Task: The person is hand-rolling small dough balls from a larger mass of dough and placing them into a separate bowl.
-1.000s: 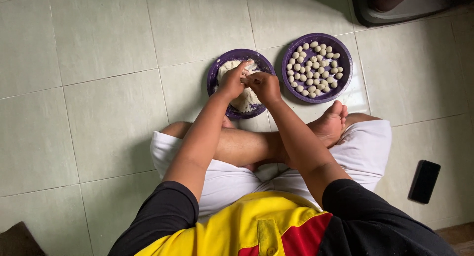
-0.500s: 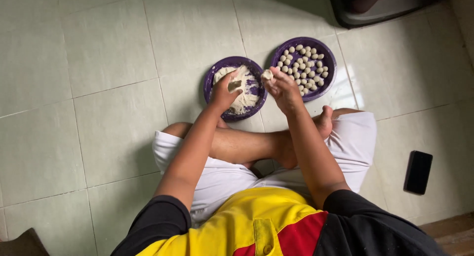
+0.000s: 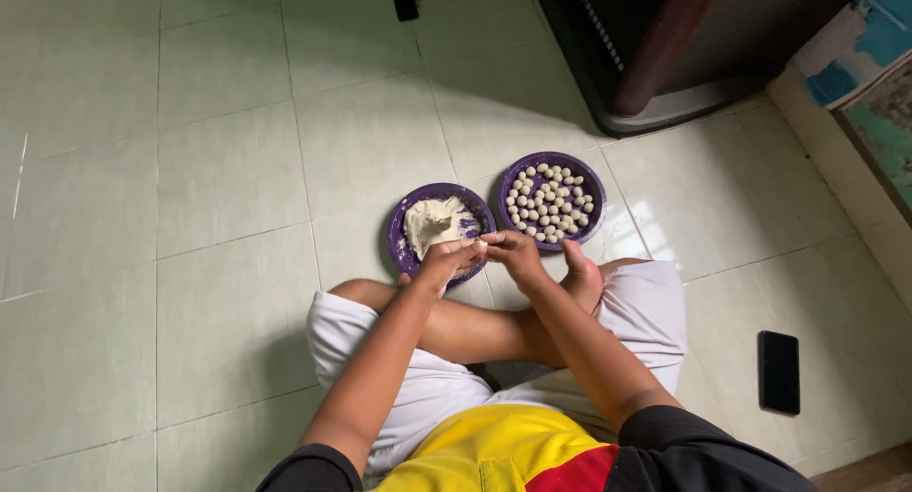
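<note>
Purple dough bowl (image 3: 407, 250) sits just beyond my left grip (image 3: 448, 261) and right grip (image 3: 513, 253), fingertips meeting, pinching something I cannot tell.

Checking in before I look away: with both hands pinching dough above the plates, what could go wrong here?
The left hand and right hand work at the dough plate edge, so a bit might drop on the floor tiles. The plate of balls sits by the bare foot; a shift could nudge it.

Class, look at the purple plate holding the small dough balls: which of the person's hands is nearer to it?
Right. The right hand sits just below the plate of dough balls, close to its near rim. The left hand is farther left, over the near edge of the plate of dough.
</note>
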